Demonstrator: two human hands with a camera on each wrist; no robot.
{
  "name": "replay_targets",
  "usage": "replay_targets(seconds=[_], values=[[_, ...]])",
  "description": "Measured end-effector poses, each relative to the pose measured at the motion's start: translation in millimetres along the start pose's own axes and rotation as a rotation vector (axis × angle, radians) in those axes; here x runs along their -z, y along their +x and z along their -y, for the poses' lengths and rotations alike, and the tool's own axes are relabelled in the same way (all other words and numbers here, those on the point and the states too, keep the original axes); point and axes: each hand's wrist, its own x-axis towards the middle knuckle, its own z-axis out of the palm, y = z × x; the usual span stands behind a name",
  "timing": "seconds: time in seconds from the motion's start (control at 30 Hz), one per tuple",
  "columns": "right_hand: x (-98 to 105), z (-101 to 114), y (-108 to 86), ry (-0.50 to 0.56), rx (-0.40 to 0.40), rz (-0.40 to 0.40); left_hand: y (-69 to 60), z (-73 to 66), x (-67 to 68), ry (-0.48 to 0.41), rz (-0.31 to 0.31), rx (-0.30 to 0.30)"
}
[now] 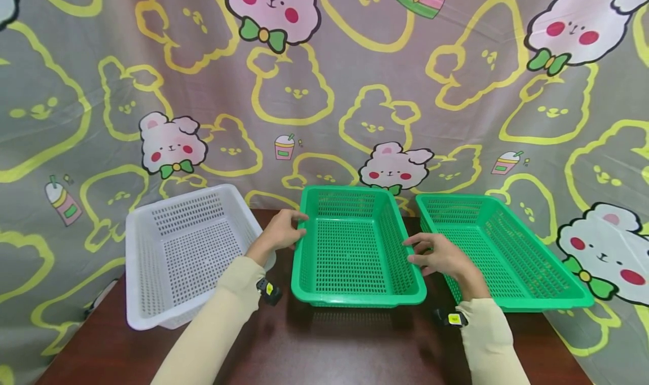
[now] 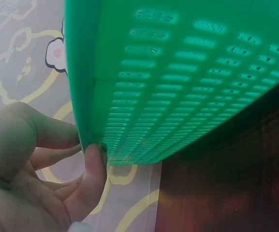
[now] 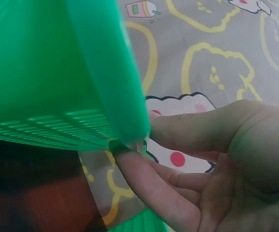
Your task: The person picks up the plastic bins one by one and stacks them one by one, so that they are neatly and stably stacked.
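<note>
A rectangular green plastic basket [image 1: 350,255] with slotted walls and floor is in the middle of the head view, with nothing inside. My left hand [image 1: 284,230] pinches its left rim; in the left wrist view the fingers [image 2: 95,179] curl at the edge of the slotted wall [image 2: 144,104]. At the opposite side my right hand [image 1: 438,255] holds the right rim. The right wrist view has the thumb [image 3: 188,130] against the rim's outside and a finger below its edge. Whether the basket touches the table is hard to tell.
On the left stands a white slotted basket [image 1: 144,278], close to my left forearm. Another green basket [image 1: 537,249] is on the right, partly behind my right hand. All are over a dark red-brown table [image 1: 350,351], with a patterned cloth [image 1: 324,103] hanging behind.
</note>
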Motion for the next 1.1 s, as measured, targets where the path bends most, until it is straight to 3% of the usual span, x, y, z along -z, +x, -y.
replay_targets(seconds=[0.27,1.1], values=[[-4.7,-0.2,3.6,0.002,0.008,-0.004,3.7,4.7,-0.3,0.007,-0.012,0.020],[-9.3,-0.6,11.7,0.036,0.005,-0.009,8.9,11.4,0.7,0.039,-0.055,0.008]])
